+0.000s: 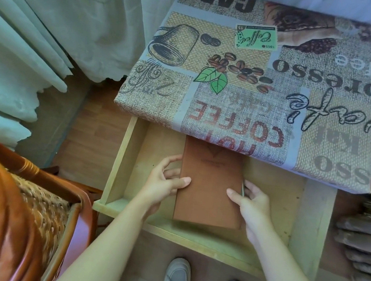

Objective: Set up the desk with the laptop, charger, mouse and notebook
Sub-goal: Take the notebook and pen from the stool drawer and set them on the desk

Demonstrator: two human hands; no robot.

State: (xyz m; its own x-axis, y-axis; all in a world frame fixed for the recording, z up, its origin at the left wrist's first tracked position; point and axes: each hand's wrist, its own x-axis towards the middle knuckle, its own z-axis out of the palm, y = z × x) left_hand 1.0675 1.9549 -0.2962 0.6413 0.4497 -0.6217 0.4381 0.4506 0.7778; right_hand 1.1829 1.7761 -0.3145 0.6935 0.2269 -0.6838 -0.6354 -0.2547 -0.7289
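Left hand and right hand clamp notebook sides in open drawer; desk cloth reads "HOT COFFEE".

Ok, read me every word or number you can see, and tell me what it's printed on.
All upside down on the coffee-print tablecloth:
"CAFE"
"HOT COFFEE"
"Coffee", "1865", "15" on the green stamp
"Cafe" in script
"presso", "sso", "fee": cut-off fragments
Brown rectangular notebook, held in the drawer: embossed lettering too faint to read.

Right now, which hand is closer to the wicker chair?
Left. The left hand grips the notebook's left edge in the open drawer, on the side toward the wicker chair. The right hand holds the notebook's opposite edge, farther away.
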